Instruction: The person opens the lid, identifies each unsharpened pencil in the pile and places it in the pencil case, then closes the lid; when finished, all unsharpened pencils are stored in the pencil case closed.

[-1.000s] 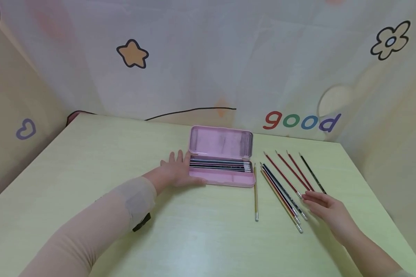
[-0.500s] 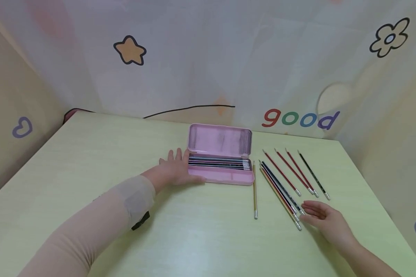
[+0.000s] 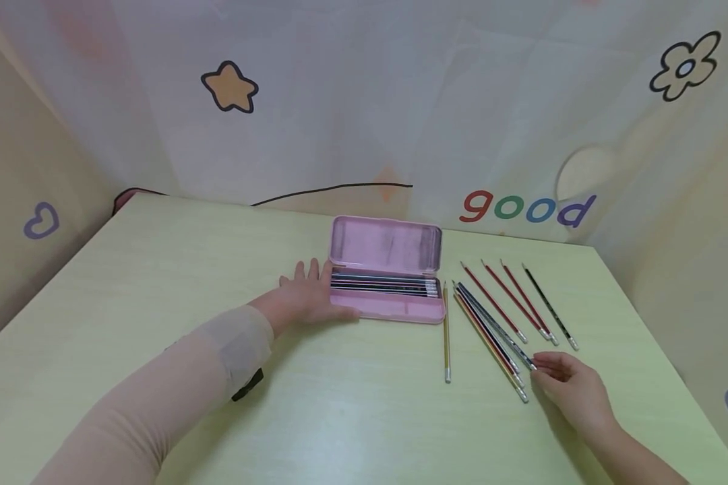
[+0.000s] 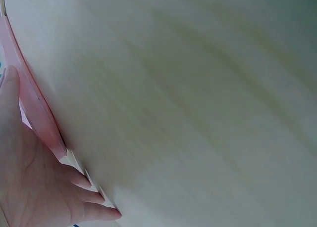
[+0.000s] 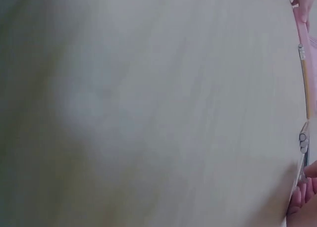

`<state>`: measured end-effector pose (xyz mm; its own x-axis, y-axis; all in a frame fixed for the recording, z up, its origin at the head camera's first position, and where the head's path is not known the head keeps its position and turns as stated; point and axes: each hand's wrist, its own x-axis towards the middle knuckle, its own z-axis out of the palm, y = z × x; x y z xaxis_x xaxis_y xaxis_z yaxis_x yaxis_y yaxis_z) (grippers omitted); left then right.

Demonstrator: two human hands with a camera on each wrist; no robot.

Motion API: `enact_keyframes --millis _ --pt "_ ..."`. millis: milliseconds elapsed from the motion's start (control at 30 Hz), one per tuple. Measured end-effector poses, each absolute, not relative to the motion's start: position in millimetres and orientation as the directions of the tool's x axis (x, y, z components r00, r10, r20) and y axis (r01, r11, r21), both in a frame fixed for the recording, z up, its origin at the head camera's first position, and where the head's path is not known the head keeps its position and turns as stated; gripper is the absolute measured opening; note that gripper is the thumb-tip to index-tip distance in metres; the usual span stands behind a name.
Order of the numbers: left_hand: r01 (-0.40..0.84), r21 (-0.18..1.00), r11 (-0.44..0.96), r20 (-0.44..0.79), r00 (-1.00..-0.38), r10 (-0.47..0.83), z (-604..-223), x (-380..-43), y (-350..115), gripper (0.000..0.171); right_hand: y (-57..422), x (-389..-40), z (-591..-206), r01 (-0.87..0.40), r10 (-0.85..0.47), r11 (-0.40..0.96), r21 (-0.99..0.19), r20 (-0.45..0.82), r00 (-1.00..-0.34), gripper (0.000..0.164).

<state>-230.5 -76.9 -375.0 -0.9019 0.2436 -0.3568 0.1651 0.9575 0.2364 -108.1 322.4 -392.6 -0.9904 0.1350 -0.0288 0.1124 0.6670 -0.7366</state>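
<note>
A pink pencil case point(image 3: 385, 245) lies with its lid raised, several dark pencils point(image 3: 381, 285) in its back part. Against its left end rests my left hand point(image 3: 306, 301), fingers spread and straight, thumb along the front edge; the left wrist view shows the palm beside the pink case wall point(image 4: 39, 108). My right hand point(image 3: 573, 394) pinches the eraser end of a dark patterned pencil point(image 3: 509, 341) between thumb and fingers. That pencil is tilted out along a bundle of several pencils point(image 3: 488, 343). In the right wrist view the right hand's fingers point(image 5: 308, 192) are partly cut off.
A yellow pencil point(image 3: 447, 343) lies beside the case's right end. To the right of the bundle are three red pencils point(image 3: 516, 300) and a black pencil point(image 3: 549, 306), spread apart. A printed curtain point(image 3: 315, 135) hangs behind the pale table point(image 3: 315, 417).
My right hand has moved from beside the red pencils down to the bundle and taken the dark pencil's end. The left hand stays on the case.
</note>
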Motion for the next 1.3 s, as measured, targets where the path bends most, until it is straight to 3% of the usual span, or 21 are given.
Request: enact_keyframes --millis 200,433,667,833,1300 --pt "0.159 0.236 0.959 -0.37 -0.897 0.24 -375 -230 -77 0.118 326 -114 -384 0.168 0.264 0.479 -0.861 -0.041 -0.964 0.038" --pt "0.172 0.23 0.958 -0.371 -0.894 0.25 -377 -233 -75 0.119 332 -123 -370 0.148 0.409 0.16 -0.976 -0.071 -0.91 0.014" --pt "0.159 0.224 0.961 -0.365 -0.901 0.234 -377 -234 -76 0.119 323 -138 -367 0.035 0.347 -0.075 -0.997 -0.059 -0.936 0.014" --pt "0.164 0.22 0.962 -0.363 -0.901 0.236 -376 -233 -77 0.119 309 -147 -369 0.017 0.275 -0.099 -0.995 -0.044 -0.961 0.013" --pt "0.158 0.228 0.961 -0.366 -0.901 0.235 -373 -231 -76 0.117 293 -168 -362 0.045 0.119 0.029 -0.999 -0.041 -0.992 0.021"
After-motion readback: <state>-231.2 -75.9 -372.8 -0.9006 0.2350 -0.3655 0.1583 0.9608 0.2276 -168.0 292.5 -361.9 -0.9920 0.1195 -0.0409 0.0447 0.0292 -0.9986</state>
